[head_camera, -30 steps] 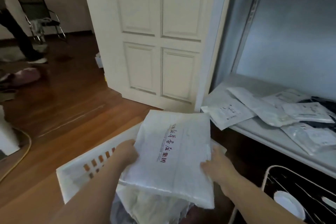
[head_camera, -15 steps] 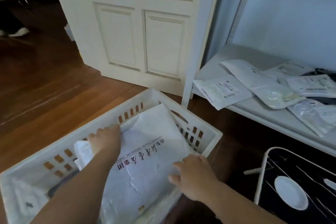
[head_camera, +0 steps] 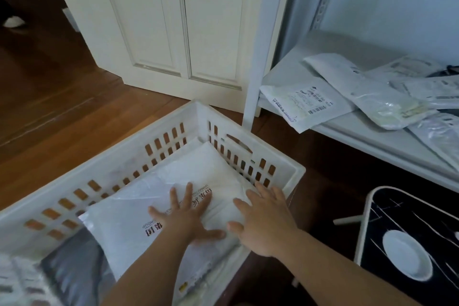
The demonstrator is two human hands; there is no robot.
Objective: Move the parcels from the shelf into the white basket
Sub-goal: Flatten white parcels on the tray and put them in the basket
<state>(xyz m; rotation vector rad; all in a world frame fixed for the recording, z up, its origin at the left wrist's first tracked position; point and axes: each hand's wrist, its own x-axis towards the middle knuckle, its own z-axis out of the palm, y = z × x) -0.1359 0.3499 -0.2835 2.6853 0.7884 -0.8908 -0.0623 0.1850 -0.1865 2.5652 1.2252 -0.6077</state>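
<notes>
A large white parcel with red and dark lettering lies flat inside the white slatted basket on the floor. My left hand presses on its top with fingers spread and straight. My right hand lies flat on the parcel's right edge, by the basket's right wall. A grey parcel and other wrapped parcels sit lower left in the basket. On the white shelf at the right lie several pale parcels, the nearest a labelled one that overhangs the shelf's front edge.
A white panelled door stands behind the basket, with the shelf's white post beside it. Wooden floor spreads to the left. A dark mat or tray with a white frame and a white disc lies at the lower right.
The big white parcel went from being held in the air down into the basket. Both hands let go of its edges and now lie flat and spread on top of it.
</notes>
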